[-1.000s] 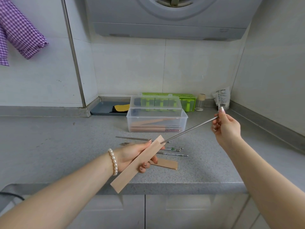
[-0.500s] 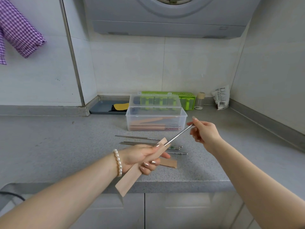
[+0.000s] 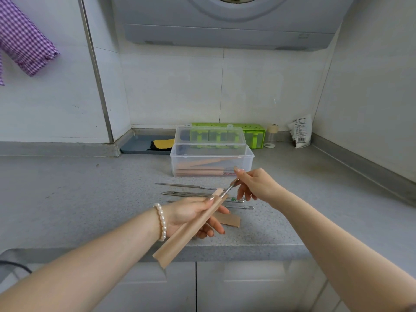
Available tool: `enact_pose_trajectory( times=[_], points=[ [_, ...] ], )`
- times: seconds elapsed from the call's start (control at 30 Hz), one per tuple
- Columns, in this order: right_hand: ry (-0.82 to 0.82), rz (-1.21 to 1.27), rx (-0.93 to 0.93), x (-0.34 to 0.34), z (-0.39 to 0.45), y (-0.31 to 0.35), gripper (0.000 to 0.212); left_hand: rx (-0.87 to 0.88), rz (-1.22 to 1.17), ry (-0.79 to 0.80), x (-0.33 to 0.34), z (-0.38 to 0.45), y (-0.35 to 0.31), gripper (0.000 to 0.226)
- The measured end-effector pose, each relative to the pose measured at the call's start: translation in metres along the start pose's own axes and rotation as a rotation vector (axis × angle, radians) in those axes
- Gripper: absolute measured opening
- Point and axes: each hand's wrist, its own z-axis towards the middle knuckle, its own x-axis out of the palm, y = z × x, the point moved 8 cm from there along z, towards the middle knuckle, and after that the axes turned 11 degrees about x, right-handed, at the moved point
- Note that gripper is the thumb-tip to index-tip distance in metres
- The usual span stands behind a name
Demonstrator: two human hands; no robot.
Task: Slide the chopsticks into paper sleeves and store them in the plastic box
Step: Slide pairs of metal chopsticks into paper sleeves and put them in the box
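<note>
Left hand [image 3: 189, 216] holds the paper sleeve [image 3: 191, 228] in a curled grip, mouth pointing to 1 o'clock. Right hand [image 3: 254, 185] pinches the chopstick [image 3: 228, 189], most of it apparently inside the sleeve. Plastic box [image 3: 211, 164] stands open at 12 o'clock on the desk [image 3: 67, 199], sleeved pairs inside. Risk: a skewed push could tear or crumple the thin sleeve.

Shiny metal chopstick [image 3: 228, 189], matt paper sleeve [image 3: 191, 228]

Hands: 2 [image 3: 191, 216] [image 3: 256, 184]. Held sleeve [image 3: 191, 230]: 1. Flat sleeve [image 3: 228, 219] beyond left hand: 1. Clear box [image 3: 211, 164]: 1. Loose chopsticks [image 3: 193, 194]: several, count unclear.
</note>
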Motion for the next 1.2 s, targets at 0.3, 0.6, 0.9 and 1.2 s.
enact_pose_trajectory(
  times=[0.3, 0.6, 0.9, 1.2],
  points=[
    [-0.276, -0.039, -0.044, -0.035, 0.029, -0.018, 0.016, 0.021, 0.021, -0.142, -0.029, -0.009, -0.007, 0.043],
    [-0.191, -0.435, -0.053, -0.005, 0.048, -0.044, 0.012, 0.001, 0.008, -0.259, -0.055, -0.017, 0.0, 0.043],
    [-0.265, -0.426, -0.169, -0.012, 0.044, -0.043, 0.011, -0.005, -0.021, -0.278, -0.058, -0.015, 0.005, 0.043],
    [-0.205, -0.554, -0.269, -0.006, 0.044, -0.04, 0.019, -0.015, -0.026, -0.258, -0.055, -0.011, 0.006, 0.043]
  ],
)
